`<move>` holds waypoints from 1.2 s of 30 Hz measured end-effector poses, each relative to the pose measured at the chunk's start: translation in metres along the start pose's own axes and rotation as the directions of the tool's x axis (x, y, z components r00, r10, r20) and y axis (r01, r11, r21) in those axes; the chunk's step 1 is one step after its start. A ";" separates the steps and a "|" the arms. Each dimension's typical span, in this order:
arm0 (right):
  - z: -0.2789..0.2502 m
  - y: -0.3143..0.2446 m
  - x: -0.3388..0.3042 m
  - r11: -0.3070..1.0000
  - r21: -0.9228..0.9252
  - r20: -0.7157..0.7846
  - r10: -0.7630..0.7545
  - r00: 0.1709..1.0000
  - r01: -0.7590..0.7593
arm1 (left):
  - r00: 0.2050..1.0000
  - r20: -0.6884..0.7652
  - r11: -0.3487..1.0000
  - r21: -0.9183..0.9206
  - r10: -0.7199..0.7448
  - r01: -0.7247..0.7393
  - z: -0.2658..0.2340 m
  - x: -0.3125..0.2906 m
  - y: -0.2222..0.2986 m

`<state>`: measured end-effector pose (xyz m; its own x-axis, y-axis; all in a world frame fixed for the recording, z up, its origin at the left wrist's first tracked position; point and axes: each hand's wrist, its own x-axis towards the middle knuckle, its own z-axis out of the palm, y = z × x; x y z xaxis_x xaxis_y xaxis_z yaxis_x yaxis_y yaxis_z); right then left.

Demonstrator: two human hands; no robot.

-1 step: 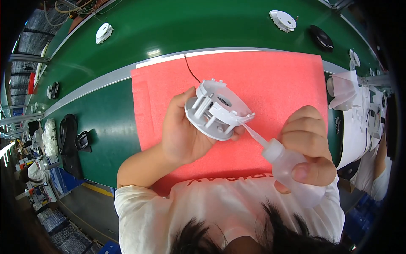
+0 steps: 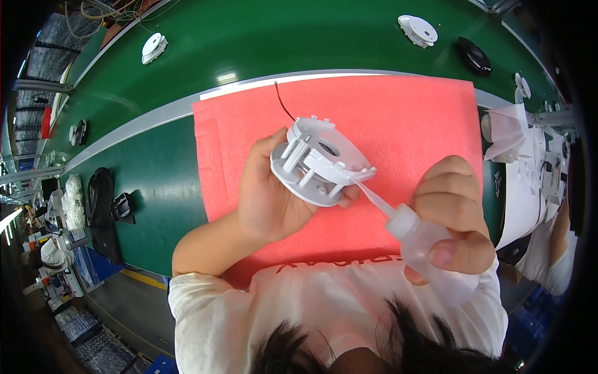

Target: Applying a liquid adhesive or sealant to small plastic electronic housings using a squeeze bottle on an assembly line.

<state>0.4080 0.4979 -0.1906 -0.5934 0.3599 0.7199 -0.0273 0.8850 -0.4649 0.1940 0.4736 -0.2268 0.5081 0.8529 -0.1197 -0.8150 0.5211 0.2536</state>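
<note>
My left hand [image 2: 271, 199] is closed round a white plastic housing [image 2: 321, 163], made of two round plates joined by posts, with a hole in the upper one. A thin dark wire [image 2: 283, 103] runs from its far side. In my right hand [image 2: 455, 215] is a translucent squeeze bottle [image 2: 430, 249], tilted so its narrow nozzle [image 2: 372, 196] points up and left. The nozzle's tip meets or almost meets the housing's right rim. Whether any liquid comes out cannot be seen. Both hands are above a pink foam mat [image 2: 405, 118].
Similar white housings [image 2: 154, 48] and a black oval part [image 2: 474, 56] lie on the green surface beyond a metal rail. Black parts [image 2: 103, 212] sit on the green table at left. White sheeting [image 2: 507, 131] and a person's arm [image 2: 559, 240] are at right.
The housing has tilted very slightly in my left hand, and its wire end has shifted a little to the right. The bottle and my right hand stay in place.
</note>
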 end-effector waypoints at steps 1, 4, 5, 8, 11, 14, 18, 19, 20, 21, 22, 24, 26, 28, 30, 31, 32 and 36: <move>0.000 0.000 0.000 1.000 -0.001 0.000 0.001 1.000 -0.001 | 1.000 0.000 1.000 0.000 -0.001 0.001 0.001 0.000 0.000; 0.001 0.002 -0.001 1.000 0.005 -0.010 -0.011 1.000 0.011 | 1.000 -0.028 0.992 -0.127 -0.014 0.010 0.005 -0.001 -0.001; 0.000 0.002 0.000 1.000 0.006 -0.001 -0.017 1.000 0.017 | 0.999 -0.050 0.992 -0.127 -0.003 -0.003 0.005 -0.002 -0.002; 0.001 0.002 0.000 1.000 0.003 -0.001 -0.027 1.000 0.027 | 0.999 -0.040 0.988 -0.157 0.011 -0.017 0.005 -0.004 -0.002; 0.003 0.002 0.001 1.000 0.003 -0.016 -0.029 0.999 0.029 | 1.000 0.009 0.979 -0.205 0.023 -0.021 0.004 -0.004 -0.002; 0.003 0.001 0.003 0.999 0.009 -0.020 -0.036 0.999 0.036 | 0.999 0.033 0.968 -0.248 0.036 -0.027 0.005 -0.006 -0.001; 0.004 0.003 0.003 0.997 0.008 -0.023 -0.077 0.997 0.077 | 1.000 0.013 0.954 -0.300 0.019 -0.014 0.006 -0.008 0.001; 0.004 0.004 0.003 0.997 0.009 -0.023 -0.076 0.997 0.076 | 1.000 0.013 0.954 -0.300 0.018 -0.013 0.005 -0.008 0.002; 0.004 0.006 0.004 0.995 0.016 -0.023 -0.098 0.995 0.099 | 0.999 0.012 0.957 -0.289 0.032 -0.028 0.005 -0.009 0.002; 0.004 0.007 0.004 0.992 0.023 -0.024 -0.120 0.992 0.121 | 0.999 0.010 0.960 -0.277 0.047 -0.042 0.005 -0.010 0.002; 0.005 0.007 0.004 0.992 0.027 -0.025 -0.123 0.992 0.123 | 0.998 0.008 0.962 -0.266 0.062 -0.058 0.005 -0.010 0.003; 0.005 0.006 0.002 0.995 0.001 -0.028 -0.103 0.994 0.104 | 0.997 0.015 0.967 -0.246 0.077 -0.071 0.002 -0.008 0.003; 0.006 0.009 0.000 0.994 -0.006 -0.030 -0.112 0.993 0.112 | 0.995 0.018 0.971 -0.224 0.096 -0.090 -0.001 -0.006 0.004; 0.007 0.011 -0.002 0.992 -0.008 -0.033 -0.124 0.992 0.123 | 0.993 0.018 0.973 -0.199 0.119 -0.113 -0.003 -0.004 0.006; 0.008 0.014 -0.002 0.992 0.013 -0.045 -0.123 0.991 0.123 | 0.989 0.015 0.975 -0.172 0.149 -0.144 -0.004 -0.004 0.009; 0.011 0.017 -0.003 0.992 0.018 -0.048 -0.126 0.991 0.127 | 0.986 0.014 0.974 -0.158 0.164 -0.160 -0.004 -0.004 0.011; 0.013 0.019 -0.004 0.985 0.090 -0.098 -0.140 0.985 0.149 | 0.985 0.015 0.975 -0.145 0.174 -0.170 -0.004 -0.004 0.013; 0.003 0.017 -0.002 0.987 0.128 -0.054 -0.089 0.995 0.095 | 0.897 -0.252 0.931 0.051 0.363 -0.362 0.014 0.013 0.046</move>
<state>0.4059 0.5116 -0.2012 -0.5446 0.2951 0.7851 -0.1867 0.8699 -0.4565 0.1676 0.5084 -0.2038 0.0903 0.9621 -0.2573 -0.9281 0.1750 0.3287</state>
